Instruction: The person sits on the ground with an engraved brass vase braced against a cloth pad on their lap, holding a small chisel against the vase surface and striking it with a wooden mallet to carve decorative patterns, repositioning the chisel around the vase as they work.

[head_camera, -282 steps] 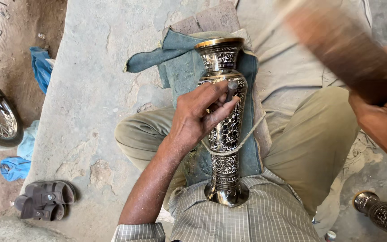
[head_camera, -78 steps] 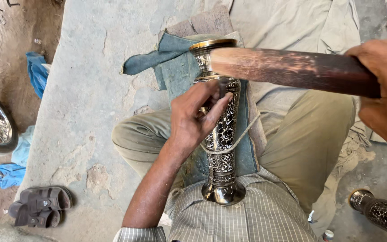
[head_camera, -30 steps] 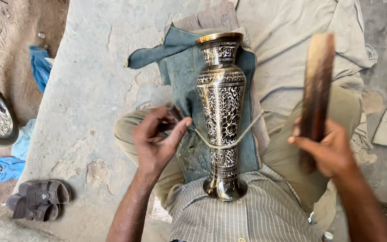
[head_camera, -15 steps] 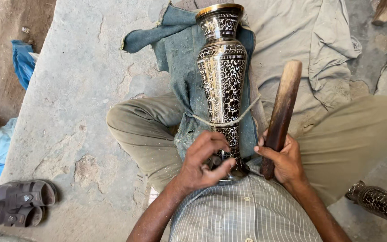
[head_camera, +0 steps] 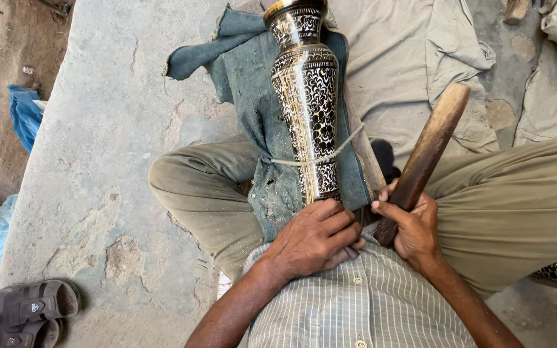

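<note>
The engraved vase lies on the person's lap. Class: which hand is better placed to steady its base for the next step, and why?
Left. The left hand already covers the foot of the engraved vase, while the right hand is occupied, wrapped around the wooden stick beside it.

No packages, labels, signs or screens to be seen anywhere in view; nothing boxed, wrapped, tagged or posted is shown; no display of any kind is found
</note>
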